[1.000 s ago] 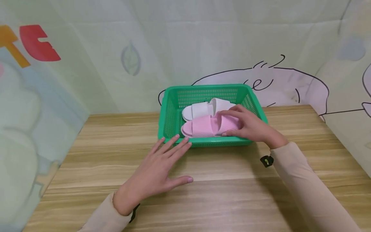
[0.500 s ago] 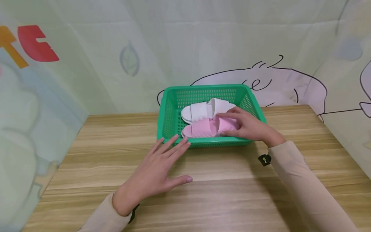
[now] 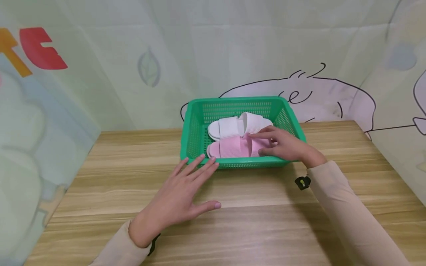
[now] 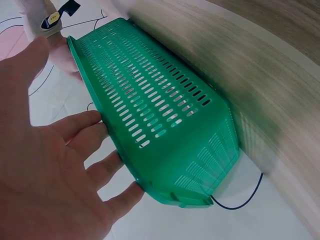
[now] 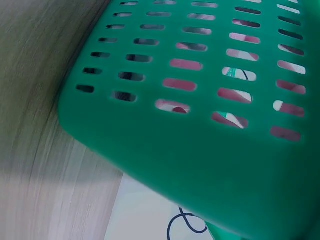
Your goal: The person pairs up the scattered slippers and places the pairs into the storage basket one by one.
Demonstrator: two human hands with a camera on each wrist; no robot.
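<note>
A pair of pink slide slippers (image 3: 230,147) lies along the near side of a green plastic basket (image 3: 249,160). Behind them, in the same basket, lie white slide slippers (image 3: 229,127). My right hand (image 3: 289,146) reaches over the basket's right side, thumb and fingers around the right-hand strap of the pink pair. My left hand (image 3: 179,197) is spread out, and its fingertips touch the near rim at the left; the left wrist view shows this contact along the edge of the basket (image 4: 160,165). In the right wrist view, the slotted basket wall (image 5: 165,150) hides my right hand.
The basket stands near the back of a wood-grain table (image 3: 253,236). A printed cloth backdrop (image 3: 213,59) hangs right behind it and along both sides. Black straps (image 3: 303,182) show at the wrists.
The pink slippers have lowered a little into the basket and shifted slightly left. My right hand has sunk slightly with them, its thumb sliding back along the strap. My left hand keeps its place.
</note>
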